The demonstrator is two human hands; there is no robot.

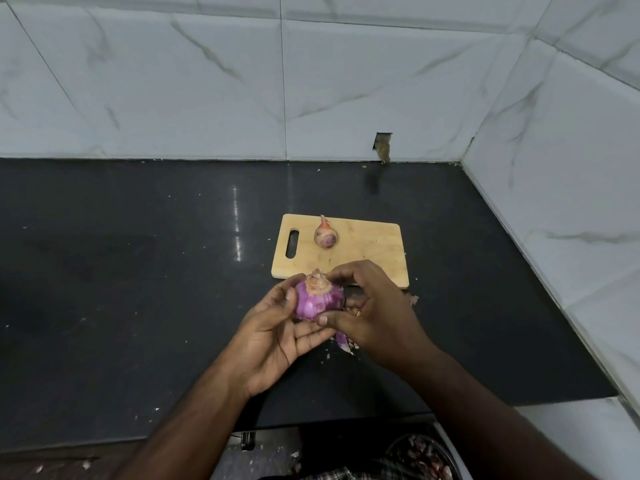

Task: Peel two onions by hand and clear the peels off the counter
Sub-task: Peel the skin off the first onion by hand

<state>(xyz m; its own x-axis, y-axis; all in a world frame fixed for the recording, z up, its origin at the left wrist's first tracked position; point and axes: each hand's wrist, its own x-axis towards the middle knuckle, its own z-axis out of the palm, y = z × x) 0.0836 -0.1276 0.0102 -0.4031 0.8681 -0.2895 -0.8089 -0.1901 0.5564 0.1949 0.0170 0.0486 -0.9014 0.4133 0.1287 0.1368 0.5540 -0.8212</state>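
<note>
A purple onion (317,299) with a dry papery top is held above the black counter (138,271). My left hand (277,334) cradles it from below and the left. My right hand (370,306) grips its right side, thumb at the bottom, fingers curled over the top. A second onion (326,233), still in pale skin, lies on the wooden cutting board (367,251) behind my hands. A purple peel piece (343,341) hangs or lies under my right hand, and small peel scraps (412,298) lie by the board's near right corner.
White marble-look tiled walls close the back and right side of the counter. The counter's front edge runs below my forearms. A dark bowl holding peel scraps (426,459) sits low at the bottom right, below counter level. Tiny flakes dot the counter.
</note>
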